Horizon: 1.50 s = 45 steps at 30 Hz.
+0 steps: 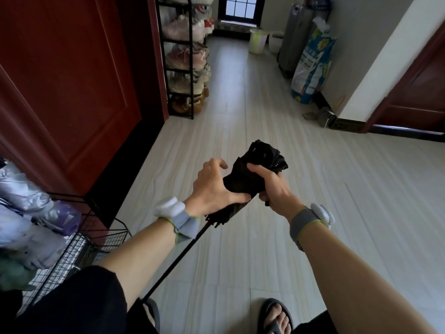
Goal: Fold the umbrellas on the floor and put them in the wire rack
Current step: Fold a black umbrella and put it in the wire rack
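Mid-frame, black umbrella (240, 182) bunched up, hands close together on the canopy: right hand (272, 186) wrapped tight round it, left hand (209, 189) thumb hooked round it. wire rack (113, 239) down at lower left.

Dim, flat indoor daylight. The only visible source is a paned window (240, 7) at top centre, washed out to pale blue-white. The light-coloured floor (325, 201) is softly lit, with a faint sheen in the upper middle. The red-brown door (60, 88) on the left is murky, with black shadow along its foot. The black umbrella (243, 179) at centre shows almost no fold detail. Straight lines bow near the frame edges, and the lower left corner is soft.
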{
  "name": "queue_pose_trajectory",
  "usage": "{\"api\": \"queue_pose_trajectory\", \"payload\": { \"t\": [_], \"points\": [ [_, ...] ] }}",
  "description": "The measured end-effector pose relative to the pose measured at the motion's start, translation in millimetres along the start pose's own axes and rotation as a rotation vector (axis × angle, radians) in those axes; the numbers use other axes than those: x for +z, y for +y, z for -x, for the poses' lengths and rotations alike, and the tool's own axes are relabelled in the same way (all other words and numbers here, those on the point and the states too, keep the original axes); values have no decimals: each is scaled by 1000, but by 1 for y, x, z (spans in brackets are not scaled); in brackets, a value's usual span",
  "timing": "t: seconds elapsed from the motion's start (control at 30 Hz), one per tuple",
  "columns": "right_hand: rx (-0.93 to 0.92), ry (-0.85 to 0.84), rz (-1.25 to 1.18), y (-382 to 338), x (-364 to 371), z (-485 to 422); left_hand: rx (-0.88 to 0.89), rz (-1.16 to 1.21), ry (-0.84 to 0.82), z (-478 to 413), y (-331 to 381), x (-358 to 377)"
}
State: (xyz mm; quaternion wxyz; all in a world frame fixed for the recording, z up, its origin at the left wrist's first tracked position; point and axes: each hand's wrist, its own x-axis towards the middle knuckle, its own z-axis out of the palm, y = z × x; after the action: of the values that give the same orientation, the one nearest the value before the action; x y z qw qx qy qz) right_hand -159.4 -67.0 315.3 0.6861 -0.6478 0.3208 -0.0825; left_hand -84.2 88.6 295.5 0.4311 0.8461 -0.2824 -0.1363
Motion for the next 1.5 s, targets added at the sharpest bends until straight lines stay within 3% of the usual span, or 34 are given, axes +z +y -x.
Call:
{"api": "queue_pose_trajectory", "payload": {
  "t": [0.07,0.13,0.17,0.3,0.4,0.5,0.63,0.8,0.9,1.07,1.13,1.23,1.33,1.4,1.5],
  "points": [
    [-44,-79,-14,-4,7,5,-95,274,-201,-4,1,-15],
    [-100,-114,52,-9,16,9,-101,289,-346,-3,0,-21],
    [-125,-103,114,-11,18,10,-95,251,-333,-3,-2,-21],
    [-180,89,390,-14,20,8,-86,-205,-9,-6,-1,-10],
    [-110,129,427,-16,31,4,53,-576,235,-2,-1,11],
    [63,110,374,-12,38,6,144,-820,329,4,-14,31],
    [170,86,283,-4,26,7,215,-948,363,10,-18,45],
    [51,41,155,-10,16,8,141,-784,262,11,5,33],
    [-19,-9,183,-8,23,8,108,-752,282,6,9,27],
    [-33,179,145,-3,29,4,265,-781,365,10,2,30],
    [-51,198,78,-3,28,2,218,-597,255,9,10,17],
    [-101,55,-2,-4,23,5,-65,63,3,1,21,-19],
    [-186,-77,-1,-7,28,8,-248,407,-281,4,16,-45],
    [-234,-111,61,-9,31,9,-233,400,-389,8,15,-44],
    [-216,-44,318,-5,29,5,-140,204,-241,7,16,-36]
  ]
}}
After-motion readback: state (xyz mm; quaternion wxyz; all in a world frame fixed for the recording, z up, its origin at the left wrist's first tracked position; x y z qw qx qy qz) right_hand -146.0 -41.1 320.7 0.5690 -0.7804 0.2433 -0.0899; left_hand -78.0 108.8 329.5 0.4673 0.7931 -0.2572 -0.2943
